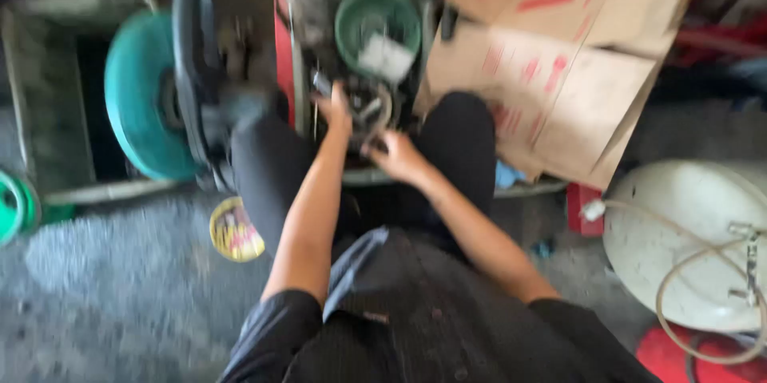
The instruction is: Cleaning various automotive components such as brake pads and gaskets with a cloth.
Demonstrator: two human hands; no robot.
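Observation:
The picture is blurred by motion. I squat with both knees up, in dark trousers. My left hand (335, 111) reaches forward into a tray of dark metal parts (363, 107) between my knees, its fingers on or among them. Close by to the right, my right hand (397, 155) rests at the tray's near edge with fingers curled; whether it holds a part is unclear. Behind the parts sits a green round bowl (377, 23) with a pale scrap inside.
A teal wheel (144, 95) on a dark machine (208, 71) stands at left. Flattened brown cardboard (559, 55) lies at right. A white tank (687, 239) with a pale hose sits at lower right. A round yellow tin (234, 230) lies on the grey floor.

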